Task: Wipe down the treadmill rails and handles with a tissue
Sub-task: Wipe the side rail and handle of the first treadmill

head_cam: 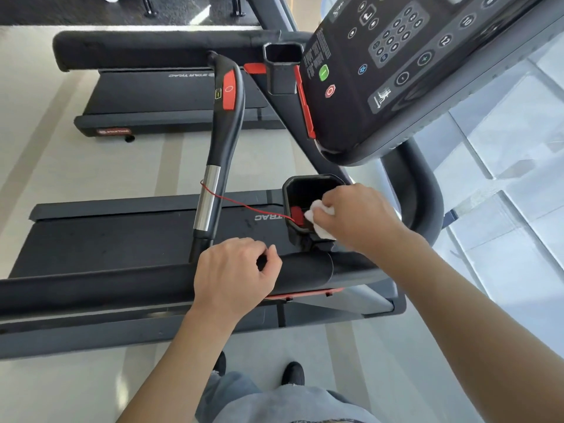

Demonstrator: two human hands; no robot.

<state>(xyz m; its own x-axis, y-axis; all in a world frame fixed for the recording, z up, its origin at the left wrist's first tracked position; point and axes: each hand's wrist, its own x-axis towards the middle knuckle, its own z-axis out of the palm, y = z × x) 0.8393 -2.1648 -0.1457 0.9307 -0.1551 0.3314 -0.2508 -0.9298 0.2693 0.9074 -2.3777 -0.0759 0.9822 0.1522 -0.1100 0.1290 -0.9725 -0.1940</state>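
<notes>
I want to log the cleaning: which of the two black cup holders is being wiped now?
The near cup holder, where the right hand presses the tissue; the far cup holder is untouched.

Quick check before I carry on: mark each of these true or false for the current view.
1. The right hand holds the crumpled white tissue. True.
2. The tissue is at the black octagonal cup holder. True.
3. The left hand holds a second tissue. False: it rests empty on the black padded side rail.
4. The thin red safety cord lies on the floor. False: it runs from the chrome-banded handle to the cup holder.
</notes>
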